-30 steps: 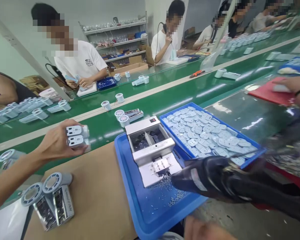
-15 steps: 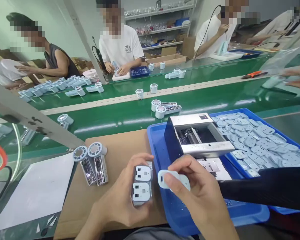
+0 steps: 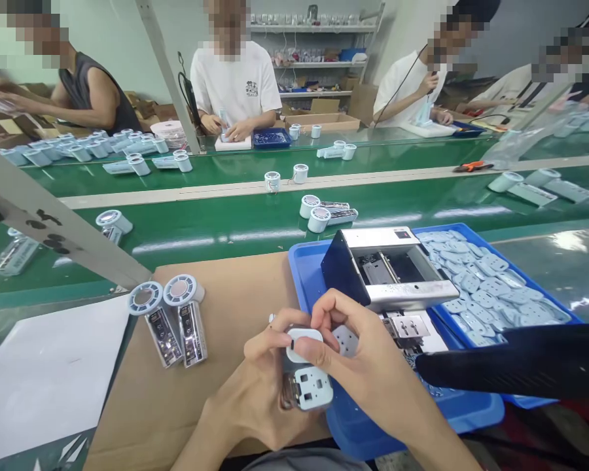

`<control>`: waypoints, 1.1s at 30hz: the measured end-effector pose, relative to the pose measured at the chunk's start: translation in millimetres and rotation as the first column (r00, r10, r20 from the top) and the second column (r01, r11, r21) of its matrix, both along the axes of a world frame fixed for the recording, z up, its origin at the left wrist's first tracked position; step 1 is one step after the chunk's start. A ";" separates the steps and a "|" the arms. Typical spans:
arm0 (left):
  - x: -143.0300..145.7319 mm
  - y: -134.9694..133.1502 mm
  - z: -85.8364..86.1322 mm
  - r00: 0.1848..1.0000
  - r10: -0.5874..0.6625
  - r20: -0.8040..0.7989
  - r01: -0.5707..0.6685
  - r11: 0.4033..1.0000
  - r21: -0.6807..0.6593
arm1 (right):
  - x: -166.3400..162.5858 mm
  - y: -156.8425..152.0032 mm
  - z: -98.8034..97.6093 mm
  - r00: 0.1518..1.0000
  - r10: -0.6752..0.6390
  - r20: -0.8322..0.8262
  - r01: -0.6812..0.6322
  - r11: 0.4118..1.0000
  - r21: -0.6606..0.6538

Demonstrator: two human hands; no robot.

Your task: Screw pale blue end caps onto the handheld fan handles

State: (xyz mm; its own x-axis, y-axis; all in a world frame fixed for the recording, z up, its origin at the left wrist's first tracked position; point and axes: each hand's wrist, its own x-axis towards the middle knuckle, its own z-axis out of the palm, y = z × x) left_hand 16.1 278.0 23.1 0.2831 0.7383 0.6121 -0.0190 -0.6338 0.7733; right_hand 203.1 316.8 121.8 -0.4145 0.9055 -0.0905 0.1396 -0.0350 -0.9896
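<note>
Units [image 3: 311, 387] sat gripped in the left hand [image 3: 260, 392], beside the tray's [image 3: 304, 268] left edge. The right hand [image 3: 368, 373] pinched a cover [image 3: 304, 338] against them.

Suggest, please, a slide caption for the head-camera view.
Left hand grips two pale plastic fan housings; right hand holds a small white plastic cover against the upper one, beside a blue plastic tray.

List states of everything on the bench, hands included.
Left hand, fingers gripping two stacked pale blue plastic units.
Right hand, fingers pinching white plastic cover against top unit.
Silver metal feeder box, top open.
Blue plastic tray, heaped with pale covers.
Two clear-bodied fans, lying flat on cardboard.
</note>
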 end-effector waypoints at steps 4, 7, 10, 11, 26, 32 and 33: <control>-5.4 2.9 0.6 0.997 0.032 -0.074 -0.029 0.998 0.047 | 8.6 -20.1 -7.6 0.975 -0.190 -0.115 0.185 0.981 -0.055; -4.9 4.7 0.8 0.996 0.048 -0.073 -0.044 0.998 0.050 | 16.3 -34.1 -3.1 0.948 -0.307 -0.080 0.308 0.952 -0.001; -2.5 4.1 -0.6 0.997 0.055 -0.046 -0.053 0.998 0.042 | 19.4 -38.0 1.1 0.913 -0.394 -0.103 0.402 0.913 0.071; -1.4 3.3 -1.4 0.998 0.059 -0.033 -0.058 0.997 0.046 | 19.4 -37.5 1.3 0.915 -0.386 -0.114 0.395 0.916 0.069; 14.8 -5.2 -12.1 0.985 0.146 0.095 -0.148 0.989 0.014 | 10.2 -36.7 1.3 0.984 -0.018 -0.177 -0.033 0.959 -0.281; 21.0 -4.0 -8.8 0.979 0.184 0.092 -0.185 0.983 0.006 | -5.7 -66.9 -5.9 0.933 -0.311 -0.183 0.266 0.935 -0.233; 22.9 -2.6 -6.6 0.975 0.201 0.099 -0.204 0.979 0.024 | -5.7 -75.0 -9.0 0.891 -0.424 -0.163 0.415 0.906 -0.089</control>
State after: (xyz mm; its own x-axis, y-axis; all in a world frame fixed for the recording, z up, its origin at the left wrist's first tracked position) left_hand 39.0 275.4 16.5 0.0684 0.7530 0.6544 0.0397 -0.6575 0.7524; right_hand 197.4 241.8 112.7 -0.0103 0.9947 -0.1020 -0.0732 -0.1025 -0.9920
